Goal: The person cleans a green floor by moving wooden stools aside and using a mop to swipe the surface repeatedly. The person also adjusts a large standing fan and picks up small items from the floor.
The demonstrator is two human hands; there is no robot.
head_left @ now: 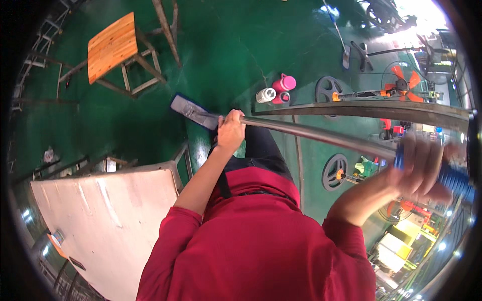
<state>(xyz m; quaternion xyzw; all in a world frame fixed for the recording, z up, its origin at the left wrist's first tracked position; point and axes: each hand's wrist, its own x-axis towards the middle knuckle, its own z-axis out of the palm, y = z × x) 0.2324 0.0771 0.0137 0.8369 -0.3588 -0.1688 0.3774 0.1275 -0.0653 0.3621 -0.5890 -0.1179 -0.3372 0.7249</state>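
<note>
A flat mop stretches across in front of me, its metal pole [316,132] running from centre to right. My left hand [232,131] is closed around the lower pole, close to the mop head [193,111]. That head is a long grey plate with a dark blue edge, over the green floor. At the far right my right hand [420,169], slightly blurred, wraps the upper end by the blue ribbed grip [456,181]. Part of the grip is hidden behind its fingers.
A wood-topped stool [113,47] stands far left, a large pale table [110,210] near left. Ahead are a white bottle [265,95] and two pink ones [285,83]. A metal beam [361,109], round fan bases [335,171] and an orange-bladed fan [404,83] occupy the right.
</note>
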